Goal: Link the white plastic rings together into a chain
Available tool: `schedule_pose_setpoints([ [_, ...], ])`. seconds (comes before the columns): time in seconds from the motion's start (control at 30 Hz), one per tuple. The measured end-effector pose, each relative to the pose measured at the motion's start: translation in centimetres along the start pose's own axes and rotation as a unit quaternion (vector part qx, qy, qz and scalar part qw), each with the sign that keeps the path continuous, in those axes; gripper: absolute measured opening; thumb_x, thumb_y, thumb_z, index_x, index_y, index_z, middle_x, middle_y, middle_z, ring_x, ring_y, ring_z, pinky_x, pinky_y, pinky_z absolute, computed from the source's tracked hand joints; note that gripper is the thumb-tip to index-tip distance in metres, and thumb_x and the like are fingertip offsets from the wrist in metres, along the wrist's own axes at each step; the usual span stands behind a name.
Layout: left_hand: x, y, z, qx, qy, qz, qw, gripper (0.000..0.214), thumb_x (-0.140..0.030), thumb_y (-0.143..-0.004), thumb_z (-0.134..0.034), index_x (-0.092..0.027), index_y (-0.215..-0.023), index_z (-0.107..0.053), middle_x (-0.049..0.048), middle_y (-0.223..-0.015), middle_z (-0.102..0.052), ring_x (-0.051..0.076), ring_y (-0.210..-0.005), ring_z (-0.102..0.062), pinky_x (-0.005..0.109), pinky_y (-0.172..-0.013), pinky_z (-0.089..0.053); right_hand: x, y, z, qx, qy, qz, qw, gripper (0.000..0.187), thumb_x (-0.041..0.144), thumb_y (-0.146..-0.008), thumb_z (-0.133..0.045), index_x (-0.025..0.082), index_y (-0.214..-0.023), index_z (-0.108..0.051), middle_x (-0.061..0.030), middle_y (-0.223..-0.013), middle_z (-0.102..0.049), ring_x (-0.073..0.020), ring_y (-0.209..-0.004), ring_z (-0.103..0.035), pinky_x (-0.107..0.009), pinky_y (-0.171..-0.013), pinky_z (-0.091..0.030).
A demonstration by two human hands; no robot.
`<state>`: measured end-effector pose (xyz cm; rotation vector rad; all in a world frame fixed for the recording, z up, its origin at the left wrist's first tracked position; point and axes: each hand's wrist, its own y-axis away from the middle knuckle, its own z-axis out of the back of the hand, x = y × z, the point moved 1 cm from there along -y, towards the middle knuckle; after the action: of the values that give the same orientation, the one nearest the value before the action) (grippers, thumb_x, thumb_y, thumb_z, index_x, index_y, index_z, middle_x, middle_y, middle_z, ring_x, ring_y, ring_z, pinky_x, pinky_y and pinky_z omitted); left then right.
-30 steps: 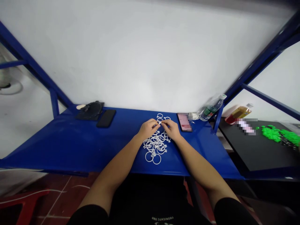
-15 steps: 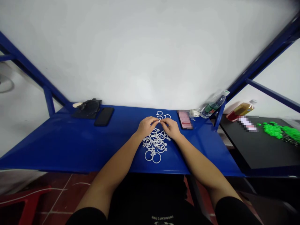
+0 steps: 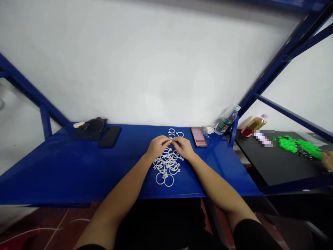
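My left hand [image 3: 158, 146] and my right hand [image 3: 182, 146] meet fingertip to fingertip above the blue table [image 3: 125, 173]. Both pinch a small white plastic ring [image 3: 171, 136], apparently a curtain ring with a small eyelet, partly hidden by the fingers. Just below my hands lies a loose heap of similar white rings [image 3: 168, 163], some overlapping. Beyond my fingers, one white ring [image 3: 171, 131] lies toward the wall and another white ring [image 3: 180, 134] lies to its right.
A black phone [image 3: 110, 136] and a dark bag [image 3: 92, 127] lie to the left. On the right are a lit phone [image 3: 199, 137], a white cable [image 3: 209, 130] and a water bottle [image 3: 227, 121]. Green pieces [image 3: 299, 146] cover part of a black side table [image 3: 275, 166], near another person's hand [image 3: 327, 160].
The view has shifted, so the table sits lower and further left. My hands keep their pinch at the same spot over the rings. Another person's hand has appeared at the right edge.
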<state>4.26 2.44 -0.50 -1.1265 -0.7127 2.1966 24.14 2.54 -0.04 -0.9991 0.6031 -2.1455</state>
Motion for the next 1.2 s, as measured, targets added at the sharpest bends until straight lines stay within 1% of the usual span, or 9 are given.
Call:
schedule_pose_setpoints([
  [0.23,0.03,-0.13,0.12,-0.001,-0.006,-0.005,1.000,0.009,-0.027,-0.097,-0.070,-0.023,-0.092,-0.077,0.0033,-0.093,-0.079,0.019,-0.089,-0.073,0.033,-0.086,-0.057,0.10,0.10,0.05,0.013,0.002,-0.005,1.000,0.017,0.026,-0.103,-0.056,0.024,-0.109,-0.072,-0.0062,-0.098,-0.079,-0.0201,-0.088,-0.073,-0.033,-0.080,-0.058],
  [0.37,0.19,-0.06,0.03,0.005,0.006,0.007,1.000,0.011,-0.029,-0.096,-0.071,-0.023,-0.089,-0.076,0.0025,-0.090,-0.078,0.018,-0.085,-0.072,0.031,-0.082,-0.056,0.11,0.04,0.09,0.016,0.001,-0.006,1.000,0.017,0.025,-0.104,-0.056,0.024,-0.108,-0.073,-0.0063,-0.097,-0.078,-0.0203,-0.089,-0.073,-0.034,-0.082,-0.057],
  [0.57,0.01,0.04,0.03,0.021,0.017,0.023,0.999,0.018,-0.033,-0.098,-0.069,-0.022,-0.085,-0.074,0.0016,-0.085,-0.075,0.017,-0.081,-0.069,0.030,-0.079,-0.055,0.00,-0.06,-0.02,0.027,-0.004,-0.015,1.000,0.018,0.022,-0.103,-0.055,0.023,-0.104,-0.073,-0.0055,-0.095,-0.078,-0.0195,-0.087,-0.073,-0.032,-0.081,-0.056],
  [0.67,-0.25,0.05,0.04,0.012,0.013,0.036,0.999,0.018,-0.034,-0.099,-0.066,-0.022,-0.089,-0.075,0.0023,-0.087,-0.076,0.017,-0.083,-0.070,0.029,-0.079,-0.055,0.05,-0.11,-0.18,0.010,-0.007,-0.020,1.000,0.018,0.023,-0.103,-0.056,0.023,-0.105,-0.073,-0.0055,-0.096,-0.079,-0.0194,-0.088,-0.073,-0.032,-0.082,-0.056],
  [0.77,-0.32,0.01,0.02,0.003,0.007,0.032,0.999,0.018,-0.033,-0.100,-0.064,-0.022,-0.096,-0.078,0.0039,-0.093,-0.077,0.018,-0.088,-0.072,0.031,-0.082,-0.057,0.11,-0.06,-0.32,-0.014,-0.002,-0.022,1.000,0.017,0.024,-0.102,-0.058,0.024,-0.107,-0.074,-0.0051,-0.096,-0.079,-0.0195,-0.088,-0.074,-0.031,-0.081,-0.057],
  [0.87,-0.10,-0.04,-0.02,0.007,0.005,0.018,1.000,0.019,-0.031,-0.101,-0.062,-0.023,-0.101,-0.079,0.0050,-0.099,-0.079,0.019,-0.092,-0.074,0.033,-0.086,-0.059,0.10,0.01,-0.39,-0.020,0.003,-0.024,1.000,0.018,0.025,-0.102,-0.059,0.025,-0.110,-0.075,-0.0047,-0.097,-0.079,-0.0197,-0.088,-0.074,-0.032,-0.081,-0.058],
  [1.07,-0.18,-0.01,-0.10,0.013,0.006,0.005,1.000,0.018,-0.026,-0.099,-0.063,-0.023,-0.104,-0.080,0.0053,-0.101,-0.080,0.019,-0.093,-0.075,0.033,-0.087,-0.060,0.34,-0.07,-0.24,-0.028,0.003,-0.039,0.999,0.017,0.029,-0.101,-0.060,0.025,-0.110,-0.075,-0.0055,-0.097,-0.079,-0.0194,-0.085,-0.073,-0.033,-0.079,-0.059],
  [1.13,-0.38,-0.03,-0.09,0.021,0.007,-0.001,1.000,0.020,-0.025,-0.100,-0.062,-0.023,-0.108,-0.080,0.0055,-0.103,-0.079,0.019,-0.096,-0.074,0.033,-0.088,-0.060,0.55,-0.20,-0.02,-0.031,0.005,-0.035,0.999,0.017,0.031,-0.101,-0.060,0.025,-0.109,-0.075,-0.0061,-0.097,-0.078,-0.0198,-0.084,-0.073,-0.033,-0.079,-0.059],
  [1.2,-0.37,-0.08,0.02,0.030,-0.002,-0.006,1.000,0.022,-0.025,-0.100,-0.061,-0.023,-0.114,-0.078,0.0058,-0.106,-0.079,0.019,-0.097,-0.073,0.033,-0.089,-0.059,0.73,-0.38,0.34,-0.047,0.006,-0.024,0.999,0.018,0.031,-0.102,-0.059,0.025,-0.107,-0.074,-0.0067,-0.096,-0.077,-0.0202,-0.084,-0.072,-0.035,-0.079,-0.059],
])
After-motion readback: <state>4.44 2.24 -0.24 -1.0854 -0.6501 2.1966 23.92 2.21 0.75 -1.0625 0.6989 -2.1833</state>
